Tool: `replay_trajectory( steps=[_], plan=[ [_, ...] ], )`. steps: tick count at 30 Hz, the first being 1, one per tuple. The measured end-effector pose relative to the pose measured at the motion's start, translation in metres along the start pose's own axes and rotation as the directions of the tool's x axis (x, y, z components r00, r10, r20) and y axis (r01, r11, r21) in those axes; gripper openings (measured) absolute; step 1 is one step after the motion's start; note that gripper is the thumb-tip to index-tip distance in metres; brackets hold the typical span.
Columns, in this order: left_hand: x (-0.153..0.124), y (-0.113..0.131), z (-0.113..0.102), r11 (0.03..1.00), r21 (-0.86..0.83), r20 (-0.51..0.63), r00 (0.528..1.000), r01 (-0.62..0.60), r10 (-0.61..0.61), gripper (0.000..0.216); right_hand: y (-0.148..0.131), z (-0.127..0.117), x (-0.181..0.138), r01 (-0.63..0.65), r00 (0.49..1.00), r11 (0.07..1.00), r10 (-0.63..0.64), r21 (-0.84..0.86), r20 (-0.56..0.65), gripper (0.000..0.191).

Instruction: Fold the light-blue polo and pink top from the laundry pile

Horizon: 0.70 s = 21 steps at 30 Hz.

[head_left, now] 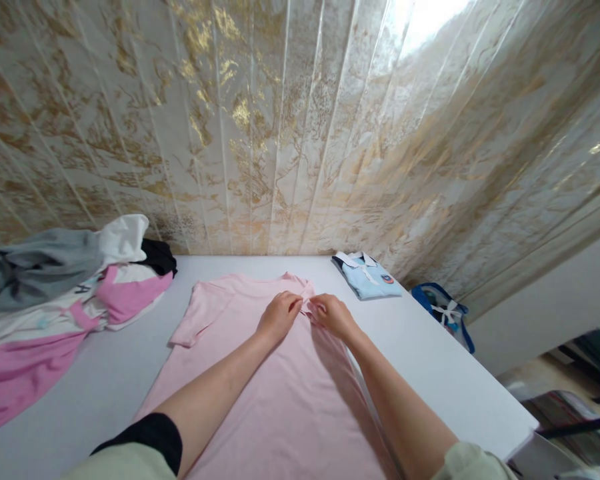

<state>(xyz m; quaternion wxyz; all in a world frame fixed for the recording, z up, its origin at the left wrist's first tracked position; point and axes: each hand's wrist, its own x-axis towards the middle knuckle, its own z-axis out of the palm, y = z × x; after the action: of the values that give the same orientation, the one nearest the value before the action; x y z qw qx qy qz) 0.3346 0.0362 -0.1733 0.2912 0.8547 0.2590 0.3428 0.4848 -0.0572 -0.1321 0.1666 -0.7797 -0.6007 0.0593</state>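
Observation:
A pale pink T-shirt (pixel 260 373) lies spread flat on a white table (pixel 430 360), its neck toward the wall. Both my hands rest near its upper right part, beside the collar. My left hand (pixel 279 315) pinches the pink fabric with closed fingers. My right hand (pixel 330 313) pinches the same bit of fabric right next to it, fingertips almost touching the left ones. The shirt's left sleeve sticks out flat at the left; the right sleeve is hidden under my hands and arm.
A heap of loose clothes (pixel 55 293), grey, white, pink and black, lies at the table's left. A folded light blue polo shirt (pixel 367 275) sits at the back right. A blue bag (pixel 445 310) stands off the table's right edge. A gold-patterned curtain hangs behind.

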Motion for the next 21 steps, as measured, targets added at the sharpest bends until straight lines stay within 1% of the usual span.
replay_trajectory(
  steps=[2,4,5,7,9,10,13,17,19,21],
  plan=[
    [0.0,0.003,-0.002,0.999,-0.05,0.006,1.0,-0.01,0.01,0.022,-0.002,-0.013,0.014,-0.126,0.99,0.992,0.127,0.026,-0.064,0.027],
    [-0.002,0.007,-0.004,0.995,-0.097,0.031,0.999,-0.029,0.032,0.023,-0.007,-0.019,0.031,-0.243,0.962,0.969,0.245,0.035,-0.121,0.025],
    [-0.003,0.01,-0.005,0.993,-0.113,0.052,0.998,-0.039,0.045,0.023,-0.01,-0.019,0.04,-0.29,0.948,0.957,0.292,0.029,-0.129,0.025],
    [-0.005,0.015,-0.008,0.991,-0.122,0.102,0.993,-0.052,0.064,0.023,-0.017,-0.013,0.055,-0.378,0.919,0.926,0.375,0.0,-0.118,0.034],
    [-0.006,0.02,-0.011,0.993,-0.106,0.153,0.985,-0.06,0.076,0.021,-0.022,-0.002,0.067,-0.441,0.895,0.897,0.436,-0.03,-0.098,0.042],
    [-0.006,0.021,-0.012,0.993,-0.096,0.171,0.982,-0.064,0.08,0.021,-0.022,0.003,0.071,-0.461,0.885,0.886,0.456,-0.04,-0.092,0.041],
    [-0.006,0.021,-0.014,0.994,-0.084,0.189,0.978,-0.077,0.091,0.022,-0.018,0.014,0.08,-0.487,0.871,0.872,0.482,-0.051,-0.094,0.03],
    [-0.005,0.015,-0.011,0.99,-0.094,0.175,0.978,-0.101,0.117,0.025,-0.008,0.019,0.084,-0.476,0.876,0.878,0.468,-0.052,-0.114,0.019],
    [-0.004,0.011,-0.009,0.988,-0.126,0.153,0.982,-0.09,0.109,0.027,-0.006,0.022,0.085,-0.457,0.884,0.889,0.448,-0.044,-0.136,0.017],
    [-0.003,0.007,-0.006,0.983,-0.177,0.108,0.992,-0.049,0.069,0.03,-0.006,0.024,0.087,-0.428,0.894,0.903,0.419,-0.024,-0.16,0.017]
  ],
)
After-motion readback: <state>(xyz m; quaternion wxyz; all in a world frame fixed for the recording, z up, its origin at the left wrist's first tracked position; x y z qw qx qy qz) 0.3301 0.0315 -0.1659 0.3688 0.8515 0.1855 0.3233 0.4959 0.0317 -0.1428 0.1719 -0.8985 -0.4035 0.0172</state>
